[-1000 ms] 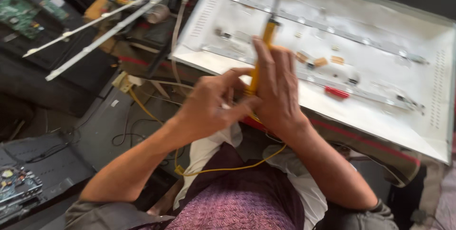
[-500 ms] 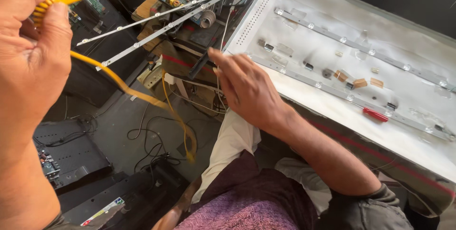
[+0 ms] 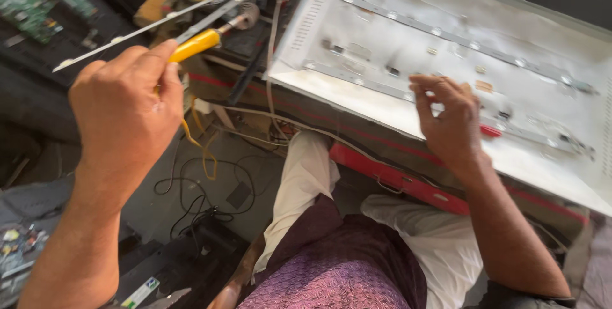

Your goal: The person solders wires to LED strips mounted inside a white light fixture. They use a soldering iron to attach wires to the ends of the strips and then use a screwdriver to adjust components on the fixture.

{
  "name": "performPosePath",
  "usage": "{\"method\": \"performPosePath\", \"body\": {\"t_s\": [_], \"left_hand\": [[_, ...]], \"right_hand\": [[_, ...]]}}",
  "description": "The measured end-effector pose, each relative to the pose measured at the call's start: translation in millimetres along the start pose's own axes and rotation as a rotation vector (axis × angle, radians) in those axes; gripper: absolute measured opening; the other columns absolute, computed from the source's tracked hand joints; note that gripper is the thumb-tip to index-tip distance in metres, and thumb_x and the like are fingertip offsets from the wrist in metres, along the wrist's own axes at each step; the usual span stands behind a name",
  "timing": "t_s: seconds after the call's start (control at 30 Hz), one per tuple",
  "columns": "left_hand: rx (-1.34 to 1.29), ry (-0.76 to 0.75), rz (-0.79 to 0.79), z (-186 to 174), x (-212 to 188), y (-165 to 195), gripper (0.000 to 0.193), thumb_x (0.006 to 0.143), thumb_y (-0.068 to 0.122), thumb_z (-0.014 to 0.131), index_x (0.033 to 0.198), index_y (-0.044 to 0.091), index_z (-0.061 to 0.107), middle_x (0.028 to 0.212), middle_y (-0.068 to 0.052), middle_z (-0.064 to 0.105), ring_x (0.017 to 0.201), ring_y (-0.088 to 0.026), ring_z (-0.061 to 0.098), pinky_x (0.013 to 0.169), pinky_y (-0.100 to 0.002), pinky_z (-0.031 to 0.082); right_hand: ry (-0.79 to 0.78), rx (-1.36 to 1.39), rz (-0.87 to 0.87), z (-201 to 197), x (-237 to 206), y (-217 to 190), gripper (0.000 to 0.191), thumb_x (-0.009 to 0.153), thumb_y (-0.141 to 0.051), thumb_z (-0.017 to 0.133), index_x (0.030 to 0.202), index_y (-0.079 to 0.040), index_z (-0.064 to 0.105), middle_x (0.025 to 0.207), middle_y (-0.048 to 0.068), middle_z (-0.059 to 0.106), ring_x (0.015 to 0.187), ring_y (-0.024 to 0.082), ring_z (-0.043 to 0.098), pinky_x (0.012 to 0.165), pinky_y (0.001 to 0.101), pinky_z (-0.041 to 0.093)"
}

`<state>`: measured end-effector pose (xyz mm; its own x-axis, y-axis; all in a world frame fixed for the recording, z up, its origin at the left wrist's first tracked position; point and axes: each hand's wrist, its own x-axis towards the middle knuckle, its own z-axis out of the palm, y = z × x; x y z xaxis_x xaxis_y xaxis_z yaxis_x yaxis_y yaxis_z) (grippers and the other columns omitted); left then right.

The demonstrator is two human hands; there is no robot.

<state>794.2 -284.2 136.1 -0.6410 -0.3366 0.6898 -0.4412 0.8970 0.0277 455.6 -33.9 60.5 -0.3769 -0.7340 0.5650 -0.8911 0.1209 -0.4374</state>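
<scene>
Fingers of the left hand are clamped round a yellow-handled tool with a metal tip, probably a soldering iron, which is lifted off to the left, well apart from the panel. The metal end points up and away from the body, and a yellow cord trails down from under the fist toward the floor; held this way, the tip stays off the work and the lap.

The right hand rests on the wide white metal back panel, near its front edge, fingers loosely curled and slightly apart, holding nothing that can be made out. They touch or hover just over one of the long pale light strips running across the panel, beside a small red piece; which it is cannot be told through the blur.

The panel lies tilted across a red-edged stand over the person's knees, which keeps its face within easy reach. Two loose thin white strips lean across the clutter at upper left, above a green circuit board. Black cables coil on the grey floor below.
</scene>
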Motion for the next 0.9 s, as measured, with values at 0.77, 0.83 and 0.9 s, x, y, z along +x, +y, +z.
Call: {"method": "performPosePath", "body": {"t_s": [0.77, 0.83, 0.9], "left_hand": [[0.022, -0.005, -0.039, 16, -4, 30, 0.014, 0.101, 0.001, 0.075, 0.114, 0.001, 0.077, 0.082, -0.009, 0.066, 0.068, -0.027, 0.061, 0.066, -0.039, 0.045], [0.013, -0.029, -0.073, 13, -9, 32, 0.015, 0.102, 0.001, 0.074, 0.117, 0.001, 0.077, 0.084, -0.008, 0.067, 0.067, -0.026, 0.061, 0.067, -0.039, 0.045], [0.024, -0.038, -0.083, 10, -15, 34, 0.017, 0.103, 0.0, 0.072, 0.12, 0.002, 0.076, 0.086, -0.007, 0.067, 0.068, -0.025, 0.061, 0.068, -0.037, 0.045]], "right_hand": [[0.044, -0.1, 0.338, -86, -78, 108, 0.014, 0.112, -0.009, 0.069, 0.119, 0.002, 0.074, 0.108, 0.016, 0.076, 0.099, 0.02, 0.075, 0.084, 0.0322, 0.06], [0.055, -0.097, 0.334, -89, -82, 113, 0.014, 0.112, -0.009, 0.07, 0.118, 0.002, 0.075, 0.107, 0.016, 0.076, 0.099, 0.021, 0.075, 0.086, 0.0322, 0.061], [0.053, -0.106, 0.342, -92, -85, 116, 0.014, 0.112, -0.01, 0.07, 0.118, 0.002, 0.075, 0.107, 0.016, 0.076, 0.099, 0.021, 0.074, 0.086, 0.0322, 0.061]]}}
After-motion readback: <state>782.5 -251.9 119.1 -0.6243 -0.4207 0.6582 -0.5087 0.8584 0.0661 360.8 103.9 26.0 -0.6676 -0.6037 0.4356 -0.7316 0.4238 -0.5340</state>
